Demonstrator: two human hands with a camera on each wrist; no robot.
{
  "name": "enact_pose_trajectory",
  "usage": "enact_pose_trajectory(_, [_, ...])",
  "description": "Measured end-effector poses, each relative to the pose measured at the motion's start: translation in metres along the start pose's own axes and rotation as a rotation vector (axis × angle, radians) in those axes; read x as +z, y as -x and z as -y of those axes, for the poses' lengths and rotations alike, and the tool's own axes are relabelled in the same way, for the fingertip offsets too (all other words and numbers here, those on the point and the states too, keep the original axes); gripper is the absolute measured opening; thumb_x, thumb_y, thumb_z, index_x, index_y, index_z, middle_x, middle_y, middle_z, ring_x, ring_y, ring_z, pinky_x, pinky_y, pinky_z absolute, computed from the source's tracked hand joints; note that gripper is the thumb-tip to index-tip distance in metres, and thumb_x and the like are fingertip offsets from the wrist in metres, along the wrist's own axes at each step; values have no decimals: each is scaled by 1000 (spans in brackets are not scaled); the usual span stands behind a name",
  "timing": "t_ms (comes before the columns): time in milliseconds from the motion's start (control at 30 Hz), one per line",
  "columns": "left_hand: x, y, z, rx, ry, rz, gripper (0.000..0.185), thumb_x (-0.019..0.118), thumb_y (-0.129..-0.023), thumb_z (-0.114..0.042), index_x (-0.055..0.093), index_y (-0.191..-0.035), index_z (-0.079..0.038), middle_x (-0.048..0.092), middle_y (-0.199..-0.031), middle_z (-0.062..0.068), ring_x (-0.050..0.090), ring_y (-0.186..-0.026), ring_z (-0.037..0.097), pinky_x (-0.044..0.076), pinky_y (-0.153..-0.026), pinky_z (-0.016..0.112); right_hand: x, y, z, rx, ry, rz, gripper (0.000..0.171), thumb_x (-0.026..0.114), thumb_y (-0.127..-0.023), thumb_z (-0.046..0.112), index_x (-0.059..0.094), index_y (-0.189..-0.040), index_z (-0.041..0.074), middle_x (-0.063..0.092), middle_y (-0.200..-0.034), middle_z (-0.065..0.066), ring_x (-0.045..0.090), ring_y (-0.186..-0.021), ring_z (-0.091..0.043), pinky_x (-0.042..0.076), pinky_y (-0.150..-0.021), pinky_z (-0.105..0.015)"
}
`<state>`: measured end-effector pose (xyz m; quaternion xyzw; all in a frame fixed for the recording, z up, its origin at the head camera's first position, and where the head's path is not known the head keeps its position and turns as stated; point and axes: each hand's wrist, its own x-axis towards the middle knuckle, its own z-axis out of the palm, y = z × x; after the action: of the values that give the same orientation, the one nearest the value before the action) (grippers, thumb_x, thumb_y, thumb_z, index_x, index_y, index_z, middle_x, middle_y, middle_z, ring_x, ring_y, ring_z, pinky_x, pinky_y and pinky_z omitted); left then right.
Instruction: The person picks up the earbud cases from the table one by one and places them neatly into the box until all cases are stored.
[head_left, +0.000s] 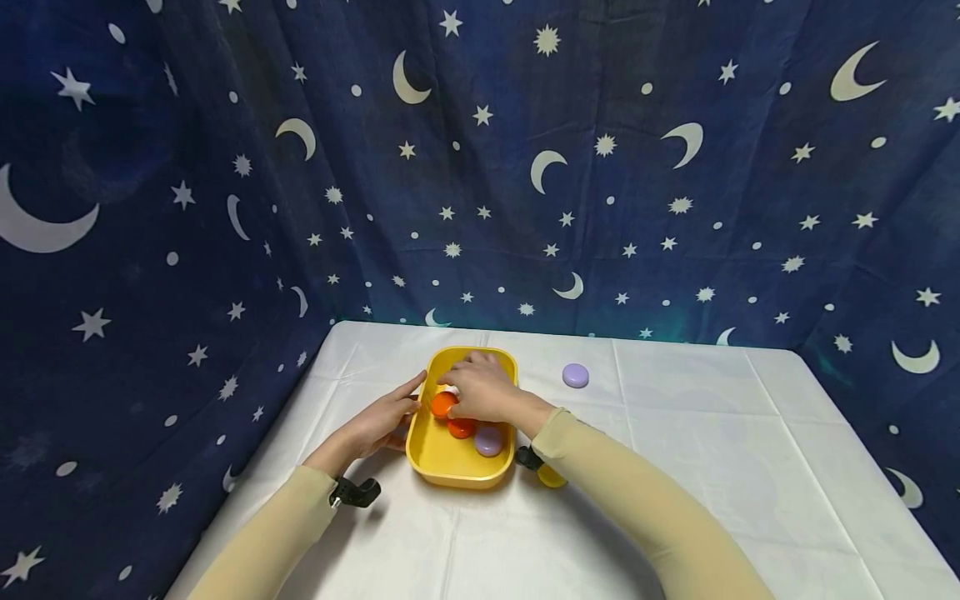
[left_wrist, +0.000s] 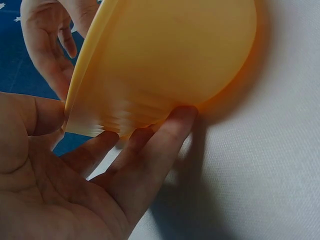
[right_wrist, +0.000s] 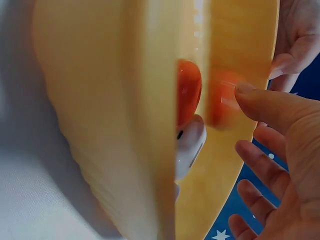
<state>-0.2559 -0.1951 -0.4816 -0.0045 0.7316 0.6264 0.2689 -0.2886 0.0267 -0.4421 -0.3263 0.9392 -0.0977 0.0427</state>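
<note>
A yellow tray sits on the white table. My left hand rests against its left side; in the left wrist view its fingers lie fairly straight along the outer wall, thumb at the rim. My right hand reaches into the tray with fingers spread. Its thumb touches the edge of a glossy orange rounded disc, blurred in the right wrist view. Beneath lie a red-orange disc, a white rounded piece with a dark mark, and a lavender disc.
Another lavender disc lies on the table right of the tray. A yellow disc is partly hidden under the right forearm. Black wrist cameras stick out from both wrists. A dark blue starry cloth hangs behind and left of the table.
</note>
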Motion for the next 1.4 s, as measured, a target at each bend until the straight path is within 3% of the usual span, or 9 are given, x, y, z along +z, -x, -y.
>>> enact_pose_trajectory(467, [-1,1,-1,4,-12,15,66,41,-106,-17,18,-165,-33,33,-161,20,63,-116,34,60,-82,51,-7,10,-11,26,-64,-41,50,75,-88,35,68,-136,27,63,-136,2,43,-131,-25,32,-109,-46])
enact_pose_trajectory(700, [0,0,0,-4,-16,-20,65,43,-105,-17,22,-164,-35,36,-159,19,64,-109,32,60,-80,51,-13,19,-15,17,-112,-67,52,78,-87,38,68,-137,26,62,-138,1,42,-130,-25,33,-108,-46])
enact_pose_trajectory(1200, [3,1,1,2,-32,-27,64,43,-106,-19,22,-164,-35,37,-158,21,66,-104,31,61,-78,49,-40,71,-44,84,-165,-173,55,81,-85,40,68,-137,29,64,-133,0,42,-132,-25,33,-111,-51])
enact_pose_trajectory(1400, [3,2,0,0,-39,-20,64,41,-107,-19,19,-165,-33,33,-160,23,65,-110,32,60,-81,49,-43,88,-55,86,-174,-210,56,82,-85,38,68,-137,28,65,-130,1,43,-131,-25,33,-111,-52])
